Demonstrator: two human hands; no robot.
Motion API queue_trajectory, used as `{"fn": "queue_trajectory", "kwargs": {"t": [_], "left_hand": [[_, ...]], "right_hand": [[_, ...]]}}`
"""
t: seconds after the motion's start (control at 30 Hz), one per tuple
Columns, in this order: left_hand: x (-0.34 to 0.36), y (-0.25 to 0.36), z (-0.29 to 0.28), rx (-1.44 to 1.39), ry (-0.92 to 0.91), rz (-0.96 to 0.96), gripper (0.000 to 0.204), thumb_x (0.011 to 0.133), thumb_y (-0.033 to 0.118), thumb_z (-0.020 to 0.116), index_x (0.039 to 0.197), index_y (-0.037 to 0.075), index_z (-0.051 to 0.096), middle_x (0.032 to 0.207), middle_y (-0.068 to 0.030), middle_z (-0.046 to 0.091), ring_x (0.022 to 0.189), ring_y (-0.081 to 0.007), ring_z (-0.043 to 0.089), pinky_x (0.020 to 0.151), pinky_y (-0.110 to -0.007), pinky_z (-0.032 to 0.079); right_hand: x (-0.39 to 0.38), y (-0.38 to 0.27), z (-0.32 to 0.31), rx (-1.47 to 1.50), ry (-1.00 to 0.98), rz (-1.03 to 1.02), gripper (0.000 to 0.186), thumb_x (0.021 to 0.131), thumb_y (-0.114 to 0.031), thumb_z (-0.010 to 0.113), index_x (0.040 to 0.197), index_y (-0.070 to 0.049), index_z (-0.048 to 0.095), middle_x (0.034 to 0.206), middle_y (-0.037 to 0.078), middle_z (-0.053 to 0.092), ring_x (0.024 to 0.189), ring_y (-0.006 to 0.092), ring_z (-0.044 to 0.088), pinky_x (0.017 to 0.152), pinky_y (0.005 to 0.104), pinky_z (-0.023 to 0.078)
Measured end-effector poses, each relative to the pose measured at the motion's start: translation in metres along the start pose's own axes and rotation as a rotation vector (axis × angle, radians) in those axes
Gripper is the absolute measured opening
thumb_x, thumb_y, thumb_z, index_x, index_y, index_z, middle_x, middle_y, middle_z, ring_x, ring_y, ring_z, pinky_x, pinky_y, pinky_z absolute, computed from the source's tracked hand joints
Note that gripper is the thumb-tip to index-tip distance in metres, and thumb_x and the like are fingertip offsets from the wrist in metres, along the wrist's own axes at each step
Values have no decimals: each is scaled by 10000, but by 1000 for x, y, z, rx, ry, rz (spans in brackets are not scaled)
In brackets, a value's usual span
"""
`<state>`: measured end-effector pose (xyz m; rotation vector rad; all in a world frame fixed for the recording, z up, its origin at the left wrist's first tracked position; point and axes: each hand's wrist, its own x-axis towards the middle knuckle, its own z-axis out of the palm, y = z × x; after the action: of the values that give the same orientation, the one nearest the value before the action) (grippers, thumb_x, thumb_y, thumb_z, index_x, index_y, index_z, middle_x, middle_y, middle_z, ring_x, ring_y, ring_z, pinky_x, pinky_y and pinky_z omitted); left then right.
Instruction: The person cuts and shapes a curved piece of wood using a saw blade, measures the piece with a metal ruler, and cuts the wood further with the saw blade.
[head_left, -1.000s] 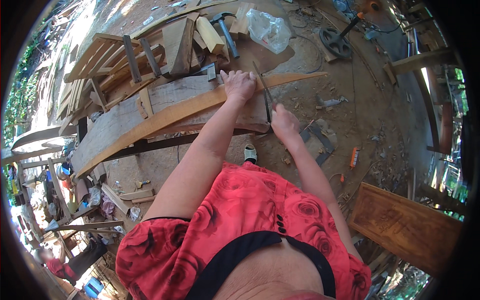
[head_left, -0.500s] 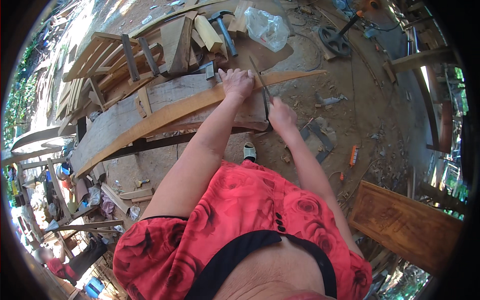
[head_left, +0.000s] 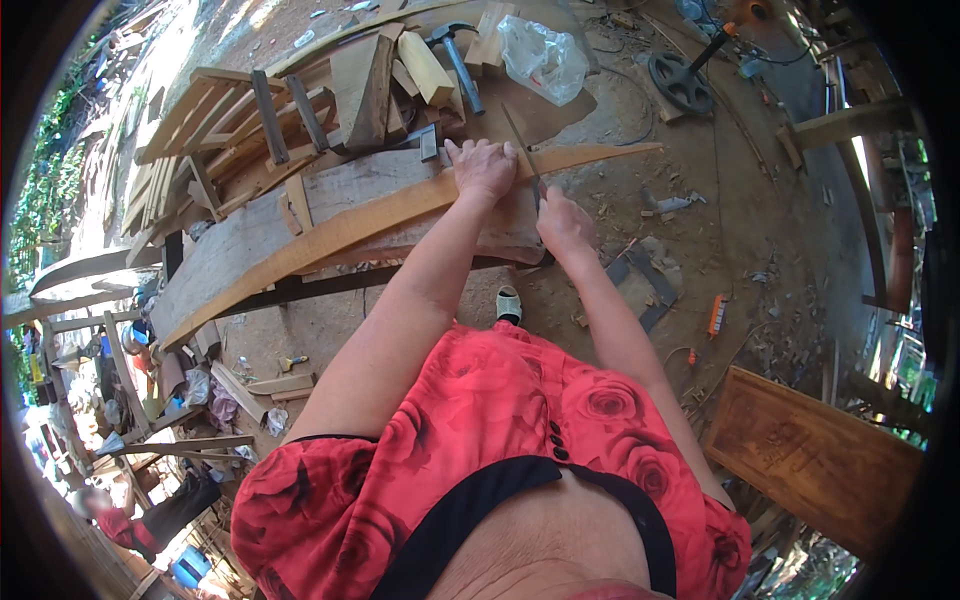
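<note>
A long, curved, orange-brown plank [head_left: 380, 217] lies along a weathered grey bench board [head_left: 230, 245], its thin pointed end jutting out past the board on the right. My left hand [head_left: 486, 168] presses down on the plank near the board's right end, fingers closed over it. Just to the right, my right hand [head_left: 566, 222] is closed round the handle end of a handsaw. The saw's thin dark blade [head_left: 519, 130] is seen nearly edge-on and crosses the plank, its tip pointing away from me. Its handle is mostly hidden in my fist.
Beyond the bench lie a hammer [head_left: 462, 72], wood blocks [head_left: 425, 68], a small square [head_left: 429, 143] and a clear plastic bag [head_left: 543, 60]. Stacked timber [head_left: 215, 130] stands far left. A carved brown panel [head_left: 815, 455] is at right. Another person [head_left: 150, 520] is at lower left.
My right hand has pushed the saw slightly away from me across the plank. My left hand stays on the plank. The whole view has shifted a little.
</note>
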<state>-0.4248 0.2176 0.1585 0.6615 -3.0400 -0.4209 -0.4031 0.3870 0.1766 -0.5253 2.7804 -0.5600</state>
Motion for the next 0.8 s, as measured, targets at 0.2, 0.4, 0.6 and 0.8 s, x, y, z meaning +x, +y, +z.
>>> {"fn": "queue_trajectory", "kwargs": {"t": [0.2,0.4,0.6,0.8], "left_hand": [[-1,-4,-4,-5,-8,-27,433,910,379,332,939,142,693,1019,-91,630,1044,-278,524,1072,-552,164],[1,-2,-3,9,-6,0,442,915,382,326,948,132,689,1006,-92,633,1043,-281,526,1073,-549,166],[-1,-3,-1,-34,6,-20,460,899,371,336,927,91,700,1021,-106,631,1062,-287,517,1084,-541,131],[-2,-3,-2,28,-20,-14,415,916,368,335,958,154,688,1015,-91,626,1048,-286,518,1074,-538,168]], "right_hand": [[-59,16,-5,-24,-93,47,193,910,-251,448,946,-67,494,785,240,634,775,425,622,698,535,464],[-2,-2,6,-24,19,23,179,897,-241,474,939,-67,483,773,226,635,767,402,629,671,507,476],[-12,0,0,-31,-5,4,161,883,-224,498,917,-67,484,792,214,640,764,390,632,669,487,485],[-3,-1,-3,6,-115,47,197,877,-227,496,968,-53,500,869,241,631,852,402,616,738,496,470]]}}
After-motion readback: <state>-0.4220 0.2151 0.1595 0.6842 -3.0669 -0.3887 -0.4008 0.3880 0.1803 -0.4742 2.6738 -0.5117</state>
